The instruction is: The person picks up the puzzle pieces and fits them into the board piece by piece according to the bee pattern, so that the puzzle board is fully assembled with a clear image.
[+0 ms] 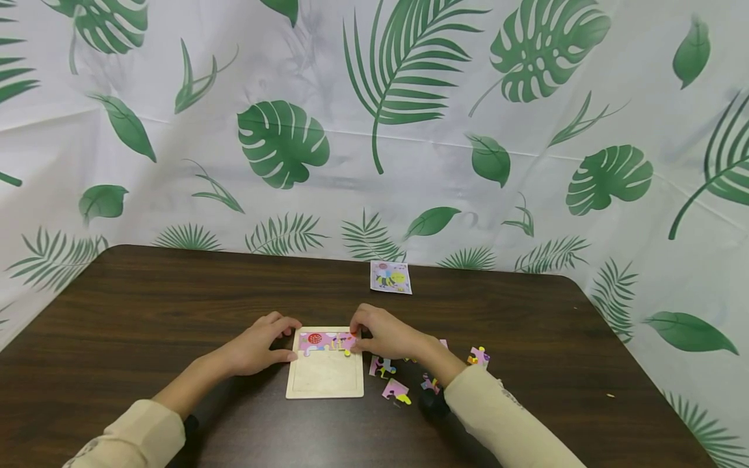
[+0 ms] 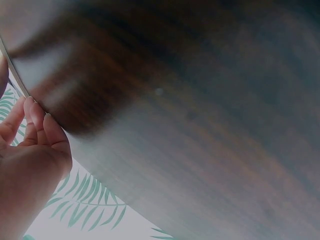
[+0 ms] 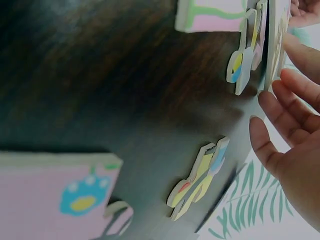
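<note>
A square wooden puzzle board (image 1: 326, 378) lies flat on the table, with pink picture pieces (image 1: 318, 340) fitted along its far side and bare wood nearer me. My left hand (image 1: 253, 347) holds the board's left edge, fingers at the far left corner and thumb lower down; the left wrist view shows its bent fingers (image 2: 52, 131) against the thin edge. At the far right corner, my right hand (image 1: 387, 333) pinches a puzzle piece between thumb and forefinger over the frame. Its other fingers (image 3: 285, 112) spread beside the board in the right wrist view.
Several loose pieces lie right of the board, including a pink-and-yellow piece (image 1: 396, 390) and another piece (image 1: 478, 356) beyond my right forearm. A printed bee picture card (image 1: 390, 278) lies near the table's (image 1: 175, 292) far edge. Behind hangs a leaf-patterned cloth (image 1: 433, 182).
</note>
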Demonstrator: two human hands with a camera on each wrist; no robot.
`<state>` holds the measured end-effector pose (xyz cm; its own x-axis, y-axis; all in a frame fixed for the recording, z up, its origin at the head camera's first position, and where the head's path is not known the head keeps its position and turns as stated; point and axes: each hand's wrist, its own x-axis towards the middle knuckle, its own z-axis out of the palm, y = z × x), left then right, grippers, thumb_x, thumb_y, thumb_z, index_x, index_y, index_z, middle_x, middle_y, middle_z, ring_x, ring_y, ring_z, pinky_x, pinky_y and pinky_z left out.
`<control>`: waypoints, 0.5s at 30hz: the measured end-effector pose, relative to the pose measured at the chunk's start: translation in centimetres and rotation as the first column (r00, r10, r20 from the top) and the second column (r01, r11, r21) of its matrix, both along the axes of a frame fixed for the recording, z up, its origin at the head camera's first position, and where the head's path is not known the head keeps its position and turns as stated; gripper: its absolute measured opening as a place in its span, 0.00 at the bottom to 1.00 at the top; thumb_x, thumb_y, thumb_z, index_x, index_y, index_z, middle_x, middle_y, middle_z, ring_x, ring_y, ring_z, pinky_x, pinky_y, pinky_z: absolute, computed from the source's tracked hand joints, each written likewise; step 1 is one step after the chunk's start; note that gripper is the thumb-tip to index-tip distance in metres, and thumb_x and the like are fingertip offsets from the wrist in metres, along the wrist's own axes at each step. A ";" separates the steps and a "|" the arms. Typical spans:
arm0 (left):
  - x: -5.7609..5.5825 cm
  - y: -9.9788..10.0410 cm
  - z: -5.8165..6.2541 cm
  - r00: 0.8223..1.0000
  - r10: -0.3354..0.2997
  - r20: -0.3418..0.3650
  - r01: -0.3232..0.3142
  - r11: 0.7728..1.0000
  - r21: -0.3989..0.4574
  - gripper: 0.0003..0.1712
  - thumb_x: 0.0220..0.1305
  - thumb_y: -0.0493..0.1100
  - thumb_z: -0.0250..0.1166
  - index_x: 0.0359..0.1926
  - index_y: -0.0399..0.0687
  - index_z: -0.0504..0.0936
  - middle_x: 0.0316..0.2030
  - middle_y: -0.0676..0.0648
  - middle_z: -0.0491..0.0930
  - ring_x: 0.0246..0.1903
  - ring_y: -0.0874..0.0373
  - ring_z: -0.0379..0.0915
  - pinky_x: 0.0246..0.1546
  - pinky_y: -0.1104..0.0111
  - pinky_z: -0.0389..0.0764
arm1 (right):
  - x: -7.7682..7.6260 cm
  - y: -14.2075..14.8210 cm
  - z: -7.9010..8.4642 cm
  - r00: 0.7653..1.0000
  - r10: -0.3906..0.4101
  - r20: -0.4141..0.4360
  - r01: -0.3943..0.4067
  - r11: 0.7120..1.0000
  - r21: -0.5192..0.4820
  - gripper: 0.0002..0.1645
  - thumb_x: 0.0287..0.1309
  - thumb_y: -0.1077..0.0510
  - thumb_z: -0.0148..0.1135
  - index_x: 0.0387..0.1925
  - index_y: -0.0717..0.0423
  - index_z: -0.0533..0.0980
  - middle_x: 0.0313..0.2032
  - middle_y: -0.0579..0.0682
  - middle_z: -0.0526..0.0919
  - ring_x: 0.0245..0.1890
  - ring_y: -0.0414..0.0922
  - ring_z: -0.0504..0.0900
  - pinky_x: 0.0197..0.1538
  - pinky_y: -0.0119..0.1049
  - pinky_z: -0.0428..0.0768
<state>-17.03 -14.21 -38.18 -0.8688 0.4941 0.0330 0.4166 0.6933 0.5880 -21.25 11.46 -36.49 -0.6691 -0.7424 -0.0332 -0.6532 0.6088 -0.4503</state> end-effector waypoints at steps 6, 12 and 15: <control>0.0 0.0 0.1 1.000 0.001 0.005 -0.001 1.000 0.002 0.25 0.53 0.43 0.68 0.51 0.38 0.72 0.38 0.48 0.68 0.42 0.50 0.65 0.44 0.56 0.69 | 0.1 -0.2 0.0 1.000 -0.019 0.008 0.019 1.000 0.014 0.10 0.52 0.59 0.66 0.34 0.59 0.75 0.35 0.47 0.70 0.35 0.43 0.70 0.41 0.33 0.70; 0.0 0.0 0.1 1.000 -0.001 0.004 0.001 1.000 0.003 0.25 0.54 0.43 0.67 0.51 0.38 0.72 0.38 0.48 0.68 0.42 0.50 0.65 0.44 0.56 0.69 | 0.1 -0.3 -0.1 0.999 -0.035 0.023 0.035 0.999 0.018 0.10 0.52 0.59 0.66 0.35 0.59 0.75 0.35 0.46 0.69 0.36 0.43 0.70 0.42 0.33 0.70; 0.0 0.0 0.1 1.000 -0.003 0.005 0.003 1.000 0.003 0.25 0.54 0.44 0.67 0.51 0.39 0.72 0.38 0.48 0.68 0.42 0.50 0.64 0.43 0.56 0.69 | 0.1 -0.3 -0.1 0.999 -0.040 0.028 0.039 0.999 0.021 0.10 0.52 0.59 0.66 0.36 0.58 0.75 0.36 0.46 0.69 0.36 0.44 0.70 0.43 0.33 0.70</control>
<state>-16.99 -14.20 -38.04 -0.8675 0.4965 0.0303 0.4159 0.6906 0.5917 -21.13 11.13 -36.56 -0.6962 -0.7146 -0.0674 -0.6157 0.6428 -0.4557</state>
